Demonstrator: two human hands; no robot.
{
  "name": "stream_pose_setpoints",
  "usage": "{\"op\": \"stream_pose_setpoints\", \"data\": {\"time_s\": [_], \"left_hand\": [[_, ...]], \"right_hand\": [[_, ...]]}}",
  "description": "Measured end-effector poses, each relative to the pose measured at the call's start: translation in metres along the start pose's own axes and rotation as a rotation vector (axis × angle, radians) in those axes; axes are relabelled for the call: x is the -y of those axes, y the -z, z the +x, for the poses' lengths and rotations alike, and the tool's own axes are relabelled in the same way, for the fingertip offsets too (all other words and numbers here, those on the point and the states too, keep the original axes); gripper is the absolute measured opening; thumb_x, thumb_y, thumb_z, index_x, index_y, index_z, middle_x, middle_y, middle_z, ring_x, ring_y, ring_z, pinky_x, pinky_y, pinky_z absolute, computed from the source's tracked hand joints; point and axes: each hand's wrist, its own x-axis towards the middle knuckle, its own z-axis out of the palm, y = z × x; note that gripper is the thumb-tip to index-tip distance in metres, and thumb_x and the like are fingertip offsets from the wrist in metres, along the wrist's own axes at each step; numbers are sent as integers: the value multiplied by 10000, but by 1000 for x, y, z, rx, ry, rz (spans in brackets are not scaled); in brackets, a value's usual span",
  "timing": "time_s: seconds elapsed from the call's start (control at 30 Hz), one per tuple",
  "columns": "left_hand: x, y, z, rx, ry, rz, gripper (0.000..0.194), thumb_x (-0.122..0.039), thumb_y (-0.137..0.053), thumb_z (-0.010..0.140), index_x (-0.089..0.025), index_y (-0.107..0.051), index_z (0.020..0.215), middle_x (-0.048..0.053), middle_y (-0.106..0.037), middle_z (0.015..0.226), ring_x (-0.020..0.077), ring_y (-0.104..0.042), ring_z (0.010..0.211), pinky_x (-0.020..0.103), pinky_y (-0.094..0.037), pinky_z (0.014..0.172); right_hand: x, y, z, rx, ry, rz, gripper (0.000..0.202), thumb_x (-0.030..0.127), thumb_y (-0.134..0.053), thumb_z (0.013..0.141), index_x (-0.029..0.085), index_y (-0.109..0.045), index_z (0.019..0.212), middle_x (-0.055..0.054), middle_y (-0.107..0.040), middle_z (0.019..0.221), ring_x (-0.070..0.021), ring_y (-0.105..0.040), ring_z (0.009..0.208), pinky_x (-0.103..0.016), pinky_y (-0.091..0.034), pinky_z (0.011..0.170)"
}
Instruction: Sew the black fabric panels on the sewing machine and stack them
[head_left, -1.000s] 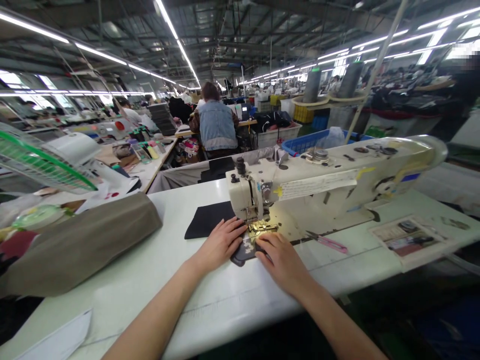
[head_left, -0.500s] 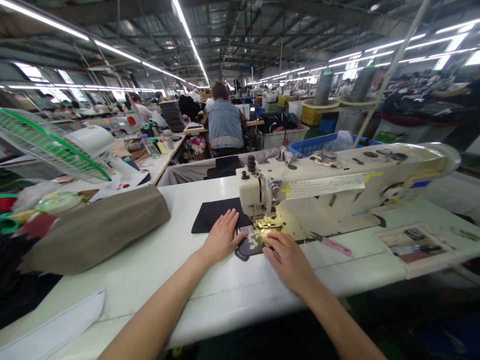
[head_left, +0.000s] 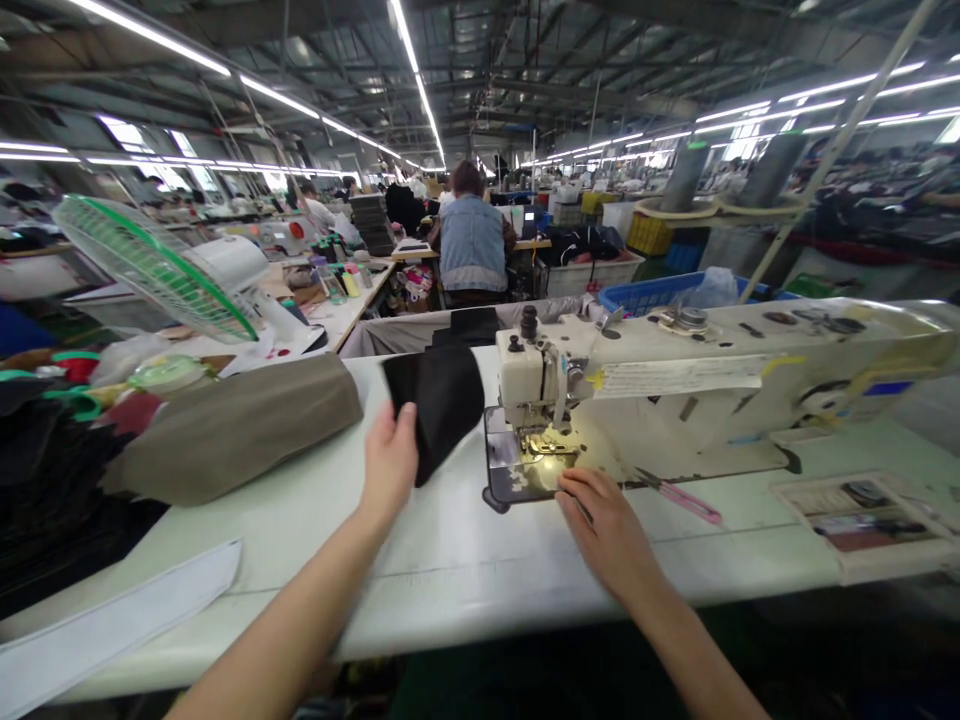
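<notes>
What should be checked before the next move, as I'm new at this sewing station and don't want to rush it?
1. Black piece gripped by the left hand: ok.
2. Black piece lying flat on the white tabletop: not ok; it is held up, tilted, left of the sewing machine.
3. Presser foot raised: cannot tell; too small to see.
4. Right hand away from the needle area: not ok, I'd say; its fingertips are close by.
5. Right hand empty: cannot tell; something dark shows at its fingers.
6. Pink-handled tool away from the presser foot: ok; it lies off to the right.
</notes>
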Motion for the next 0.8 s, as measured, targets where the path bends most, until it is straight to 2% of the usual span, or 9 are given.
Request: {"op": "stream_pose_setpoints", "data": {"time_s": [0.07,0.1,0.2,0.27,0.33,0.47,0.6,0.7,0.8], "left_hand": [[9,6,0,-186,43,-17,498,-234,-394,940,-169,-438,1432,131,-620,1328,291,-571,1259,490,-474,1066],[14,10,-3,-180,5,41,581,-200,-443,894,-162,-393,1472,149,-533,1439,314,-476,1362,520,-408,1127],[21,17,-23,193,-272,285,717,-92,-495,773,-176,-420,1480,128,-383,1572,340,-316,1466,551,-300,1195],[17,20,-41,515,-456,384,691,-52,-466,754,-216,-509,1424,97,-485,1504,311,-434,1386,515,-382,1150],[5,24,-55,678,-533,469,612,-66,-470,762,-217,-589,1343,104,-594,1373,301,-544,1246,484,-468,1059],[-24,29,-65,731,-528,598,375,-189,-550,778,-162,-661,1136,144,-637,1137,315,-597,1016,482,-517,891],[-35,21,-62,760,-529,559,203,-286,-607,824,-162,-640,983,140,-629,1105,323,-596,1016,500,-505,906],[-30,7,-61,765,-529,405,310,-357,-564,935,-174,-617,1179,147,-575,1365,323,-532,1263,511,-427,1078],[-22,-8,-60,857,-566,281,504,-388,-498,997,-232,-435,1472,103,-401,1580,286,-346,1468,534,-269,1202]], "right_hand": [[-1,1,0,2,-3,-3,234,310,-490,1014,213,-699,1059,-97,-693,1101,-259,-633,1044,-467,-534,949],[-1,1,0,3,-4,-7,237,312,-488,1014,212,-700,1054,-98,-695,1099,-261,-636,1040,-471,-536,945],[-1,3,3,1,-4,-15,252,307,-472,1018,208,-703,1032,-101,-701,1090,-263,-643,1035,-475,-543,941],[4,4,6,-13,-12,-23,263,287,-452,1022,213,-704,1026,-99,-709,1071,-258,-655,1020,-464,-552,935],[15,4,10,-31,-11,-30,271,265,-438,1024,212,-702,1056,-101,-715,1072,-252,-664,1021,-454,-556,942],[44,-6,15,61,100,-14,303,236,-476,1007,164,-641,1251,-129,-669,1267,-253,-615,1190,-450,-508,1054],[49,-23,11,189,140,-79,336,209,-570,949,131,-640,1268,-156,-633,1345,-305,-590,1246,-517,-500,1061],[37,-24,6,196,133,-95,329,180,-587,926,152,-655,1247,-149,-651,1318,-296,-607,1224,-514,-511,1050],[26,-16,3,180,146,-82,324,180,-592,919,179,-663,1235,-133,-671,1283,-284,-620,1200,-502,-517,1041]]}}
